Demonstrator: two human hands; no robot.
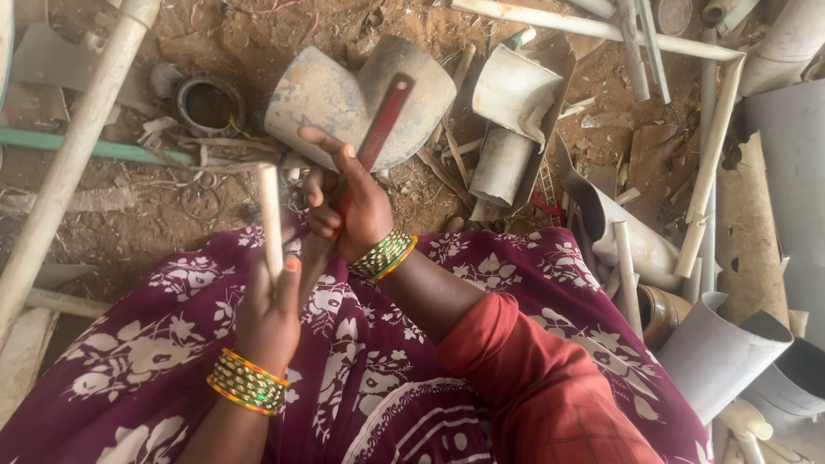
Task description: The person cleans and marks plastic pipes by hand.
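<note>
My left hand (271, 314) is clamped on a thin pale pipe piece (271, 215); my fingers are wrapped together round its lower end, thumb pressed to its side. The piece stands almost upright out of the top of my fist, its long axis running away from me, its free end pointing up toward the dirt ahead.

My right hand (348, 210) sits just beside it, to the right and a little farther from my body. It is closed round the handle of a red flat blade (382, 125), with 1 forefinger stretched out along the tool rather than curled. The blade's long axis slants up and to the right from my knuckles, its tip pointing away from me across a grey bent scrap of pipe (344, 99) lying on the ground beyond.

So the 2 long things fan apart from my hands: the pipe piece lies left of the blade, near but not touching it as far as I can tell. Both hands hover above my maroon flowered cloth (155, 344), and my right hand is the nearer 1 to the scrap.
</note>
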